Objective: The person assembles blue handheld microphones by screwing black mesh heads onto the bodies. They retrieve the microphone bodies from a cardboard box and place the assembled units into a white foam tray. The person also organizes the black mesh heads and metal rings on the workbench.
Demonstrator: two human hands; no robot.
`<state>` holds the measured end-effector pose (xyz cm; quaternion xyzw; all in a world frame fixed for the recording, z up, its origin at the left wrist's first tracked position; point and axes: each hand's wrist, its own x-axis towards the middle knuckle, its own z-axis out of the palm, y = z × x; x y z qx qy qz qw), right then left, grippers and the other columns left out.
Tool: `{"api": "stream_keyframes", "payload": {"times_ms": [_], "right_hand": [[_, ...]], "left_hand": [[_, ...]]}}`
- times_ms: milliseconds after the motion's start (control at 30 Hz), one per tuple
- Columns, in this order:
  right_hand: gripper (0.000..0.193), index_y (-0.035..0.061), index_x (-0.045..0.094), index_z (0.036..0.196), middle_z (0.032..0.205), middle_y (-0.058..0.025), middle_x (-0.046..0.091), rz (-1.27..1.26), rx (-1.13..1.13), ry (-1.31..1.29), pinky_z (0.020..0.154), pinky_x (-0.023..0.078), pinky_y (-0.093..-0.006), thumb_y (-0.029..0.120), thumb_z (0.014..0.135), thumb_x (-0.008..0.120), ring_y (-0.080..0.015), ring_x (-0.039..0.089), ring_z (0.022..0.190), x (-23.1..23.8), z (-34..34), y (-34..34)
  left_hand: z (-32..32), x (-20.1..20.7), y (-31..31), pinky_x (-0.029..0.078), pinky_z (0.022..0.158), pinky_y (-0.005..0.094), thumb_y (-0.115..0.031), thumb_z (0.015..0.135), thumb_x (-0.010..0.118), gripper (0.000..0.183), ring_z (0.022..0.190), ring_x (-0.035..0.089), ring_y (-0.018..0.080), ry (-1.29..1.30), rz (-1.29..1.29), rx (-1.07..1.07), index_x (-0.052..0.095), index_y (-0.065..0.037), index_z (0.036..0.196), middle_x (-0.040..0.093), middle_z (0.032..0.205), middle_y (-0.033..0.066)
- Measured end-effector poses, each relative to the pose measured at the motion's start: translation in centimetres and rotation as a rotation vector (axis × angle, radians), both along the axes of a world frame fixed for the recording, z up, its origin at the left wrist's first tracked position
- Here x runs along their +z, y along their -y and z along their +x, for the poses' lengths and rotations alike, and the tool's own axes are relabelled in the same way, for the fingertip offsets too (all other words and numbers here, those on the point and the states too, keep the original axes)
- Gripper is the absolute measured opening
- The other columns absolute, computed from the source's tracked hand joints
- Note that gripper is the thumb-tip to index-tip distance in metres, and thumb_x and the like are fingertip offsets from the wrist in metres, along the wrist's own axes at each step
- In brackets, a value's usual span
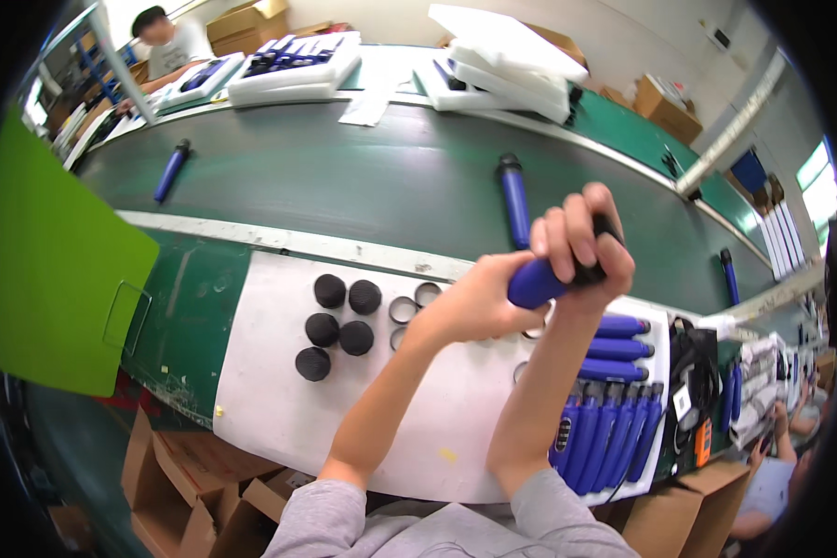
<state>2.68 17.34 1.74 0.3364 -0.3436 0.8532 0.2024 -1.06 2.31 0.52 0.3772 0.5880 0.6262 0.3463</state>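
A blue handheld microphone is held up in front of me, between both hands. My left hand is closed round its blue body. My right hand wraps its fingers over the black end, most of which they hide. On the white board to the left stand several round black microphone heads. Several thin rings lie beside my left forearm, partly covered by it. To the right of my right forearm, a white foam tray holds several blue microphone bodies.
Beyond the board runs a dark green conveyor belt with blue microphones lying apart on it. White foam trays stand on the far side, where a person sits. A green panel rises at left. Cardboard boxes are below.
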Motion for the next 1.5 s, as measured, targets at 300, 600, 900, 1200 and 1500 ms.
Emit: {"api": "stream_keyframes", "payload": {"times_ms": [300, 600, 900, 1200, 1500], "right_hand": [[0.072, -0.0008, 0.046, 0.144, 0.114, -0.0173, 0.067, 0.847, -0.652, 0.563, 0.096, 0.050, -0.0364, 0.036, 0.090, 0.075, -0.0256, 0.065, 0.108, -0.8, -1.0, 3.5], [0.065, -0.0116, 0.059, 0.121, 0.084, -0.0162, 0.070, 0.582, -0.893, 1.163, 0.048, 0.053, -0.0316, 0.029, 0.075, 0.080, -0.0180, 0.066, 0.053, -3.7, -4.4, -1.5], [0.059, -0.0093, 0.054, 0.123, 0.127, -0.0235, 0.063, 1.341, -1.388, 1.646, 0.097, 0.056, -0.0407, 0.031, 0.083, 0.071, -0.0362, 0.067, 0.114, -12.9, -10.1, -14.7], [0.031, -0.0009, 0.074, 0.103, 0.105, -0.0251, 0.072, 2.069, -0.986, 1.200, 0.093, 0.056, -0.0452, 0.016, 0.080, 0.062, -0.0392, 0.070, 0.102, -5.2, -4.2, -12.4], [0.036, -0.0002, 0.068, 0.108, 0.102, -0.0174, 0.071, 2.356, -0.943, 1.366, 0.090, 0.055, -0.0388, 0.022, 0.081, 0.077, -0.0330, 0.069, 0.099, -2.1, 17.7, -17.4]], "left_hand": [[-4.0, -1.3, 1.8, 0.051, 0.093, 0.0370, -0.044, 0.104, 0.050, 0.054, 0.108, 0.064, 0.0227, 0.403, 0.446, 0.269, 0.054, 0.004, 0.128, 0.064, 0.114, 0.0134], [-3.2, 2.0, 4.6, 0.050, 0.090, 0.0349, -0.044, 0.105, 0.046, 0.055, 0.102, 0.066, 0.0210, -0.316, -0.015, 0.564, 0.059, 0.001, 0.133, 0.064, 0.117, 0.0155], [-1.6, 2.8, 5.1, 0.051, 0.087, 0.0329, -0.025, 0.102, 0.056, 0.043, 0.099, 0.065, 0.0196, -0.373, 0.117, 0.321, 0.055, 0.000, 0.137, 0.065, 0.116, 0.0132], [-1.6, 3.5, 6.8, 0.051, 0.084, 0.0317, -0.020, 0.101, 0.056, 0.040, 0.096, 0.067, 0.0180, -0.379, 0.076, 0.276, 0.056, -0.001, 0.136, 0.065, 0.116, 0.0116], [-1.6, 3.0, 6.8, 0.052, 0.080, 0.0319, -0.020, 0.098, 0.061, 0.039, 0.089, 0.067, 0.0180, -0.370, 0.071, 0.235, 0.059, 0.000, 0.131, 0.067, 0.110, 0.0114]]}}
